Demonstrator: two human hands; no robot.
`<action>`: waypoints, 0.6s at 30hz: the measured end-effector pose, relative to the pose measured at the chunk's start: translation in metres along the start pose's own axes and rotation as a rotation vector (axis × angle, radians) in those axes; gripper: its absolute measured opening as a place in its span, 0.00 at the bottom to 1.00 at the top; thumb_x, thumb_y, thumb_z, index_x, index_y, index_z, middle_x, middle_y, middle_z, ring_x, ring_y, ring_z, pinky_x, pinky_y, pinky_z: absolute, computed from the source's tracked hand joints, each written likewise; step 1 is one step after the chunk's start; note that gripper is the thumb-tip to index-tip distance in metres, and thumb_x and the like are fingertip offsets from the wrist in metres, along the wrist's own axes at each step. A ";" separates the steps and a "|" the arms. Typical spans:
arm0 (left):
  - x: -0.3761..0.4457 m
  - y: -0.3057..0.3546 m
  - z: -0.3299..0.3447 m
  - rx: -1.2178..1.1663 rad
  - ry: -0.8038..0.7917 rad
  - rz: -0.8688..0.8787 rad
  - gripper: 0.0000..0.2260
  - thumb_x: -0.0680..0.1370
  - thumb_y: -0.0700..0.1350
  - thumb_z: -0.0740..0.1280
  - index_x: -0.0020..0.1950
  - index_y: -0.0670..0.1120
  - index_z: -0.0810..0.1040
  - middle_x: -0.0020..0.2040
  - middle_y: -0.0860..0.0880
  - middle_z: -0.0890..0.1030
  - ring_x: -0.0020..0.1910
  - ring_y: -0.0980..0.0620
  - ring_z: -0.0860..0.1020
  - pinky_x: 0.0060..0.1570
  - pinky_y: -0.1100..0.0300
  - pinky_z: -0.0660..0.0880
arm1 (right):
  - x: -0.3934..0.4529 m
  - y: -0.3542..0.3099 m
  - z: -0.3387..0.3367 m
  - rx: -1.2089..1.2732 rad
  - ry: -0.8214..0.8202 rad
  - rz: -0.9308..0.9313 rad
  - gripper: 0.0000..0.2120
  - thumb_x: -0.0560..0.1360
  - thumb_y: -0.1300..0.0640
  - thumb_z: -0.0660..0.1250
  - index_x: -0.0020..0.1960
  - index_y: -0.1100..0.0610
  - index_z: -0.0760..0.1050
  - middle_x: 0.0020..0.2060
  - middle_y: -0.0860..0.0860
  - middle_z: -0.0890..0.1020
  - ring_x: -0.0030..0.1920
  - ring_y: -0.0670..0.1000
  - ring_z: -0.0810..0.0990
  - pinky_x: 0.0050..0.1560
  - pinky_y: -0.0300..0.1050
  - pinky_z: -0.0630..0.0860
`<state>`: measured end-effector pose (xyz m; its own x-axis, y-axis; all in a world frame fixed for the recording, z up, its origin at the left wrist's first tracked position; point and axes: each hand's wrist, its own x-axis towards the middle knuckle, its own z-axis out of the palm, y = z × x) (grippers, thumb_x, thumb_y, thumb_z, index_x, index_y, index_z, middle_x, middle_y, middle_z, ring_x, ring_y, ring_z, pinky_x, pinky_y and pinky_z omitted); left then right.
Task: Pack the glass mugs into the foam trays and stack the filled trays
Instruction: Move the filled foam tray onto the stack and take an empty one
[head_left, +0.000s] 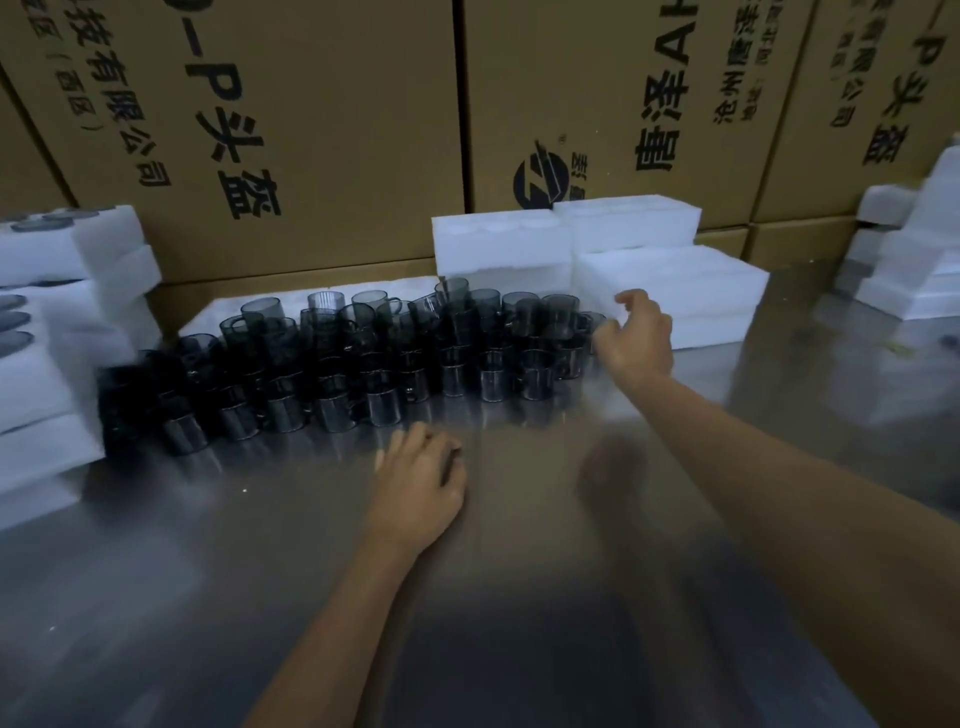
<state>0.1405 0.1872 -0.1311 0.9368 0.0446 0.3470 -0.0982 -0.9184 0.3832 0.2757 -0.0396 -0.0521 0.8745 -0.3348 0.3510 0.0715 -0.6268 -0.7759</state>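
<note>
Mugs (363, 358) massed on the table (519, 597), foam trays (665, 280) behind.
Left hand (421, 483) rests flat before the mugs; right hand (636, 332), loosely curled and holding nothing, hovers at their right end, boxes (311, 130) beyond.

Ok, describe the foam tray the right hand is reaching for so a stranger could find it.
Start at the cardboard boxes along the back. Below them, right of the mugs, sit white foam trays; the right hand is at the low, wide stack nearest the table's front, lower than its neighbours.

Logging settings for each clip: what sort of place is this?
Probably a warehouse packing station: printed cardboard cartons walled behind a steel table, dozens of glass mugs, and white foam trays.
</note>
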 end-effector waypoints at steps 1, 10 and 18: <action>0.004 0.001 0.001 0.020 0.005 -0.007 0.09 0.81 0.48 0.60 0.59 0.50 0.76 0.58 0.53 0.72 0.60 0.51 0.68 0.62 0.54 0.64 | 0.011 0.006 -0.005 -0.033 0.009 -0.007 0.21 0.77 0.61 0.60 0.70 0.57 0.69 0.67 0.56 0.74 0.68 0.59 0.68 0.62 0.54 0.69; 0.027 0.001 0.006 0.113 0.030 -0.093 0.09 0.82 0.49 0.58 0.59 0.49 0.73 0.56 0.51 0.70 0.57 0.50 0.68 0.60 0.51 0.70 | 0.093 0.016 -0.018 -0.569 -0.233 -0.190 0.33 0.75 0.58 0.66 0.78 0.49 0.59 0.76 0.55 0.64 0.80 0.56 0.48 0.76 0.60 0.48; 0.029 -0.002 0.009 0.086 0.042 -0.097 0.09 0.81 0.49 0.58 0.58 0.50 0.73 0.55 0.53 0.69 0.56 0.52 0.67 0.60 0.53 0.69 | 0.095 0.022 -0.015 -0.655 -0.094 -0.333 0.19 0.77 0.59 0.64 0.67 0.49 0.71 0.61 0.58 0.74 0.69 0.59 0.67 0.76 0.62 0.46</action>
<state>0.1709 0.1871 -0.1296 0.9253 0.1502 0.3482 0.0234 -0.9391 0.3429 0.3530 -0.0957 -0.0279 0.8959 -0.0103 0.4442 0.0648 -0.9860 -0.1537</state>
